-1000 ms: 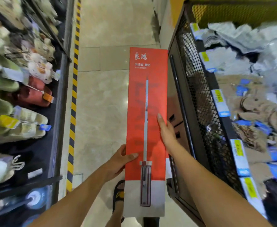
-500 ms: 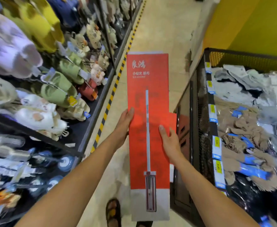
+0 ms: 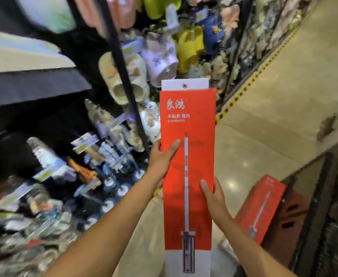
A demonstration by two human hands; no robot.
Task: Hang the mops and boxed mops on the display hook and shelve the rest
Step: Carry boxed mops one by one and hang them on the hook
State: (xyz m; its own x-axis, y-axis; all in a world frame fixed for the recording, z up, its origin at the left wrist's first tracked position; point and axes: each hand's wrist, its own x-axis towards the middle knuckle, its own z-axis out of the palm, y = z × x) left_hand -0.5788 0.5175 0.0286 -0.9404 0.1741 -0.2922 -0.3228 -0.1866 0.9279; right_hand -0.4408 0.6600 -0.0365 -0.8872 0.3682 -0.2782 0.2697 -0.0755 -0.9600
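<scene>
Gripping a tall red mop box (image 3: 194, 160), thumbs flat on its front, other fingers hidden behind: left hand (image 3: 160, 158) at mid-height on the left edge, right hand (image 3: 214, 198) lower on the right edge. Held upright above the aisle floor (image 3: 274, 108), white hang tab (image 3: 185, 84) with a metal eyelet on top. Just right of the box and lower, a second red mop box (image 3: 260, 208), tilted. Left of it, blurred racks of slippers (image 3: 122, 84).

The left forearm (image 3: 112, 222) and the right forearm (image 3: 250, 244) are bare from the wrist to the lower edge of the view, slim and smooth, and the left grip (image 3: 160, 160) and the right grip (image 3: 214, 198) are likewise bare, their thumbs ending in short, plain nails.
</scene>
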